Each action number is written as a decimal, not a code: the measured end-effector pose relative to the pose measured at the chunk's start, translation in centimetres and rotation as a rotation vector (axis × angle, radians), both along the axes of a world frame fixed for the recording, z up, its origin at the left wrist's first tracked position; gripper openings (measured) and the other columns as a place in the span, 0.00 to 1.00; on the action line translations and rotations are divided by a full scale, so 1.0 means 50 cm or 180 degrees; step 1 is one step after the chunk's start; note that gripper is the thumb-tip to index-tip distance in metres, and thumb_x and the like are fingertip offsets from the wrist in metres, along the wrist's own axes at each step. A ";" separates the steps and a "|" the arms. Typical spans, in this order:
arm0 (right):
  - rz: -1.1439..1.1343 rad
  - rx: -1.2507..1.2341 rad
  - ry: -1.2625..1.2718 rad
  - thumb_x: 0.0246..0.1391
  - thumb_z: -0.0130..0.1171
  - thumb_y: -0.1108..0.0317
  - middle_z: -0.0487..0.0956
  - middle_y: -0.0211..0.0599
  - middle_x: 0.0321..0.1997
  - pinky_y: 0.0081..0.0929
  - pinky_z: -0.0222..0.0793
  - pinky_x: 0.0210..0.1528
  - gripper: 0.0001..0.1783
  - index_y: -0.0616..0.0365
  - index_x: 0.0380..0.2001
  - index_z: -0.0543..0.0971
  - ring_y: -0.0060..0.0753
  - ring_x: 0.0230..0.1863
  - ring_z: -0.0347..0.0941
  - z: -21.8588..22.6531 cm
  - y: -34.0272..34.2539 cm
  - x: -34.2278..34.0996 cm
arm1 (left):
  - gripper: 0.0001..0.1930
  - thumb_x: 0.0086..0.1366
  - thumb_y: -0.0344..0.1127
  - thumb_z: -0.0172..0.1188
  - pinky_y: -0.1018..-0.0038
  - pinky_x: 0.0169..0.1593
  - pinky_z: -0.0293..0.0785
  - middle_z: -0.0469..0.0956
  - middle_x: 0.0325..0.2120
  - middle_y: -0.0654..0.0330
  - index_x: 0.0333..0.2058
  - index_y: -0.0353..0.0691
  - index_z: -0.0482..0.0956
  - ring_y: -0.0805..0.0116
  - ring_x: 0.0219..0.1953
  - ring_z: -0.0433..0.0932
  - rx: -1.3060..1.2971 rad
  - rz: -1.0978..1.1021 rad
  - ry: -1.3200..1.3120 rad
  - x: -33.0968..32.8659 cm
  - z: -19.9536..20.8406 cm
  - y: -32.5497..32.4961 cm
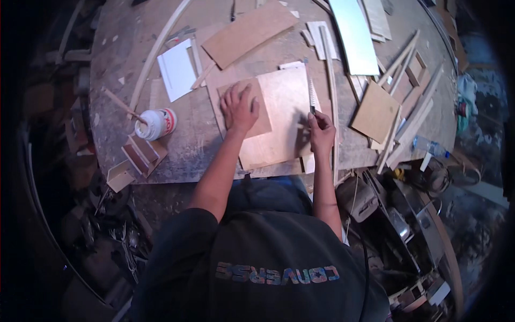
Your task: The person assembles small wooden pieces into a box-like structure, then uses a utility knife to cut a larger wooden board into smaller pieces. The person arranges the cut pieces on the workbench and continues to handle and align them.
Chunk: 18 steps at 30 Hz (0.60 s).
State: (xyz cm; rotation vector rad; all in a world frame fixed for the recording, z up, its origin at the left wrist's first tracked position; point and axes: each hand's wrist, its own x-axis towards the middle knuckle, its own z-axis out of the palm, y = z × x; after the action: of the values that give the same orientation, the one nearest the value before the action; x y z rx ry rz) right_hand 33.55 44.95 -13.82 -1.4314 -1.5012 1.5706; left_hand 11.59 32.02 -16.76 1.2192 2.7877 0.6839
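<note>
My left hand lies with spread fingers on a small brown wooden board. That board rests on the left part of a larger pale plywood sheet at the near edge of the workbench. My right hand is closed on the near end of a thin, pale, marked strip. This strip looks like a ruler or a blade; which one I cannot tell. It runs away from me along the sheet's right side. A shadow falls on the sheet beside my right hand.
On the workbench at left stand a white glue tub with a stick in it and a small wooden piece. A brown board and white paper lie beyond. Wood strips, a square panel and a bottle lie right.
</note>
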 end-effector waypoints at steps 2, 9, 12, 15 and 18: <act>0.0325 0.0194 -0.0124 0.57 0.68 0.63 0.85 0.36 0.32 0.20 0.74 0.33 0.18 0.63 0.46 0.83 0.22 0.34 0.81 0.003 -0.009 -0.068 | 0.26 0.62 0.49 0.60 0.45 0.70 0.44 0.63 0.65 0.51 0.59 0.52 0.76 0.49 0.69 0.56 0.0051 0.0048 -0.0003 -0.004 0.004 0.000; 0.1212 0.1129 -0.1214 0.56 0.63 0.59 0.84 0.50 0.34 0.40 0.78 0.40 0.15 0.54 0.42 0.86 0.50 0.36 0.83 -0.003 -0.009 -0.272 | 0.27 0.62 0.50 0.59 0.39 0.71 0.34 0.54 0.71 0.51 0.61 0.58 0.74 0.47 0.74 0.45 -0.0147 0.0171 -0.0130 -0.007 -0.006 -0.005; 0.1515 0.1408 -0.1789 0.55 0.62 0.59 0.84 0.51 0.34 0.41 0.78 0.41 0.16 0.53 0.43 0.85 0.52 0.36 0.83 0.009 0.004 -0.330 | 0.28 0.61 0.48 0.61 0.39 0.71 0.35 0.54 0.71 0.52 0.61 0.58 0.75 0.48 0.74 0.46 -0.0197 0.0171 -0.0095 -0.006 -0.006 -0.006; 0.1804 0.1475 -0.2050 0.55 0.61 0.60 0.84 0.53 0.34 0.45 0.78 0.42 0.15 0.53 0.43 0.85 0.55 0.38 0.82 0.012 0.017 -0.361 | 0.28 0.58 0.45 0.64 0.40 0.71 0.37 0.54 0.71 0.54 0.60 0.58 0.75 0.49 0.74 0.47 -0.0267 0.0172 -0.0106 -0.006 -0.001 -0.004; 0.2041 0.1688 -0.1908 0.55 0.60 0.61 0.83 0.55 0.34 0.47 0.77 0.43 0.14 0.54 0.42 0.85 0.56 0.38 0.82 0.007 0.028 -0.366 | 0.29 0.58 0.45 0.65 0.41 0.71 0.37 0.54 0.71 0.54 0.60 0.58 0.75 0.49 0.74 0.46 -0.0261 0.0171 -0.0151 -0.008 0.000 -0.006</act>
State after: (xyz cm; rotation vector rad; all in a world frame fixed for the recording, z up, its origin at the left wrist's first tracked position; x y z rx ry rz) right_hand 15.24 46.34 -13.50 -1.2054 -2.6878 0.9122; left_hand 11.21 31.71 -16.78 1.1033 2.7887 0.5868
